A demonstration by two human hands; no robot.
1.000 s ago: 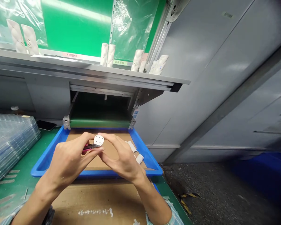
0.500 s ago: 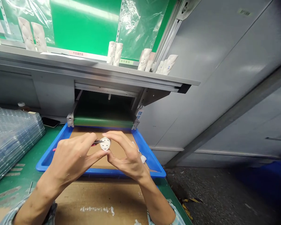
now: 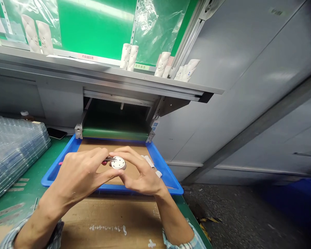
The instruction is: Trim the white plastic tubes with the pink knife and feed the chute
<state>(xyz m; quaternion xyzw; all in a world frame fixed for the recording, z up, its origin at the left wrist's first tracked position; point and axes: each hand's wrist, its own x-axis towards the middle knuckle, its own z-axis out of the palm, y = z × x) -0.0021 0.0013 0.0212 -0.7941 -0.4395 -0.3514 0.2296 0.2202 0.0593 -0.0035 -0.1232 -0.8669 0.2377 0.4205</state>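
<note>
Pinching the white cap (image 3: 118, 163) over the blue tray (image 3: 175, 190) with our right hand (image 3: 140, 174), holed face toward us seemingly for clear sight, we curl our left hand (image 3: 79, 174) around the pink-handled tool (image 3: 109, 159), tip by the rim.

A metal shelf (image 3: 106, 73) runs above the green conveyor belt (image 3: 116, 134); a glossy green panel (image 3: 95, 31) rises above and behind the belt. Left of the belt, a black smartphone (image 3: 56, 133) lies on the green worktop (image 3: 54, 150). Farther left of the belt are stacked clear plastic trays (image 3: 15, 152) and a white-capped bottle (image 3: 26, 116). A grey wall (image 3: 223, 103) stands right of it.
</note>
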